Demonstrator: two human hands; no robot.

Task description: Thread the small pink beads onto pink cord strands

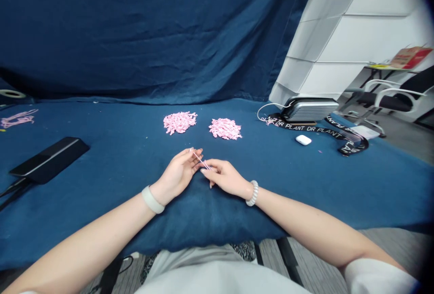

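Note:
A thin pink cord (200, 159) is stretched between my two hands, just above the near part of the blue-covered table. My left hand (179, 170) pinches its upper end between thumb and forefinger, the other fingers loosely curled. The lower part, looking doubled, is gripped by the thumb and fingers of my right hand (225, 175). Beyond the hands lie two heaps of small pink pieces, a left heap (179, 122) and a right heap (225, 128). They look like little knotted bits, too small to make out exactly.
Loose pink cords (18, 118) lie at the far left, near a black device (50, 159) with cables. To the right are a silver ribbed case (310, 109), a black lettered lanyard (305, 128) and a white earbud case (303, 140). A blue curtain (152, 32) hangs behind.

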